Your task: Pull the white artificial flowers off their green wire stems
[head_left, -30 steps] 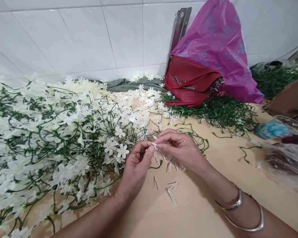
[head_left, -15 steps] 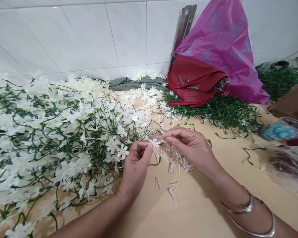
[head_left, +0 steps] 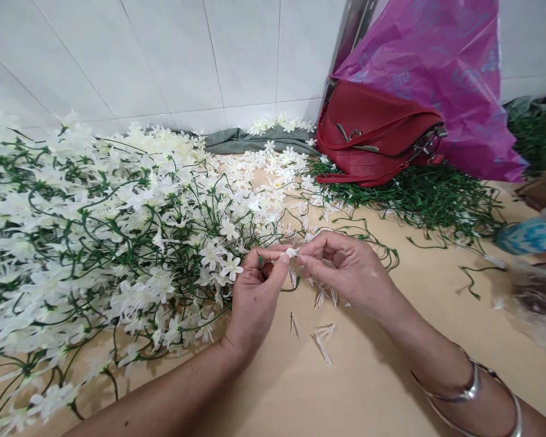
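Observation:
My left hand (head_left: 257, 297) is closed, with a small white artificial flower (head_left: 292, 252) pinched between thumb and forefinger. A green stem shows by its curled fingers. From the other side my right hand (head_left: 352, 267) meets the flower, thumb and forefinger pressed together at its petals. Whatever those fingertips grip is too small and covered to make out. Below the hands, thin white stamens (head_left: 322, 343) lie loose on the table (head_left: 282, 394), with more partly hidden behind my right hand. Close beside my left hand spreads a big heap of white artificial flowers on green stems (head_left: 131, 243).
Loose white blossoms (head_left: 273, 164) lie towards the tiled wall (head_left: 246, 54). A red handbag (head_left: 377, 133) rests on a pile of green stems (head_left: 437, 200), in front of a purple plastic bag (head_left: 441, 73). At right are a blue-and-white container (head_left: 532, 235) and a clear plastic bag (head_left: 537, 297).
My right hand has come left to the flower, closing the small gap between the hands. The flower, which faced up with its petals spread, now appears tipped and partly covered. The view has shifted slightly.

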{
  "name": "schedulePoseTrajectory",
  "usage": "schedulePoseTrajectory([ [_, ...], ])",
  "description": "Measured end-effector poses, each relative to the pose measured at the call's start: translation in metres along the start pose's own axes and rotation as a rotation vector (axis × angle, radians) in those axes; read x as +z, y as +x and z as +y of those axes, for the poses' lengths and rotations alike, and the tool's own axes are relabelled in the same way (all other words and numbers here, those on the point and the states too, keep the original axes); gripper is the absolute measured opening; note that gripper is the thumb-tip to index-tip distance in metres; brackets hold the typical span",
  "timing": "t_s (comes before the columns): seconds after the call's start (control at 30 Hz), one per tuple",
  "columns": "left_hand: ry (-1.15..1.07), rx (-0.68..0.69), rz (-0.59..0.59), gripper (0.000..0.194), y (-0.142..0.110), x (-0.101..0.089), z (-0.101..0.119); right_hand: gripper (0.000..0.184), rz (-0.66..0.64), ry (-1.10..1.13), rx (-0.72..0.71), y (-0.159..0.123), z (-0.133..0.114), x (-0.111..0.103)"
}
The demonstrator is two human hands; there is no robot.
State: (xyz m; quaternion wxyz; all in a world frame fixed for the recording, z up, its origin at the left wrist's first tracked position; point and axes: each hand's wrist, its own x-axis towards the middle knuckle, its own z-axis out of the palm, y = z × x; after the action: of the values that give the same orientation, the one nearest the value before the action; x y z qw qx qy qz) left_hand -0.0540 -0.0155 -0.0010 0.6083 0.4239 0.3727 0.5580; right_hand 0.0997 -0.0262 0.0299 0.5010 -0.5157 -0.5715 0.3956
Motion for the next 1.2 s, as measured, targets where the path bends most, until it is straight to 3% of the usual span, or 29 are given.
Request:
schedulePoseTrajectory([
  [0.2, 0.063, 0.035, -0.049, 0.013, -0.003, 0.003, 0.004, 0.01, -0.012, 0.041, 0.048, -0.002, -0.001, 0.001],
  [0.37, 0.095, 0.033, -0.073, 0.013, -0.004, 0.002, 0.002, 0.032, -0.007, 0.008, 0.063, -0.003, -0.001, 0.002],
  [0.53, 0.122, 0.041, -0.105, 0.016, -0.003, 0.002, 0.002, 0.011, -0.019, -0.043, -0.017, -0.005, 0.003, 0.002],
  [0.7, 0.182, -0.007, -0.111, 0.008, -0.004, -0.002, 0.007, 0.007, 0.095, -0.104, -0.052, 0.0, 0.011, -0.004],
  [0.83, 0.168, -0.035, -0.158, 0.032, -0.005, -0.006, 0.007, 0.009, 0.191, -0.004, -0.122, 0.006, 0.014, -0.011],
  [0.93, 0.201, -0.064, -0.198, 0.037, -0.004, -0.005, 0.009, 0.018, 0.144, 0.109, -0.101, 0.009, 0.012, -0.016],
  [1.1, 0.273, -0.036, -0.335, 0.038, -0.005, -0.001, 0.012, 0.02, 0.102, 0.087, -0.068, 0.008, 0.006, -0.022],
  [1.2, 0.268, -0.035, -0.314, 0.04, -0.007, -0.003, 0.009, 0.02, 0.025, 0.074, -0.049, 0.007, 0.002, -0.025],
])
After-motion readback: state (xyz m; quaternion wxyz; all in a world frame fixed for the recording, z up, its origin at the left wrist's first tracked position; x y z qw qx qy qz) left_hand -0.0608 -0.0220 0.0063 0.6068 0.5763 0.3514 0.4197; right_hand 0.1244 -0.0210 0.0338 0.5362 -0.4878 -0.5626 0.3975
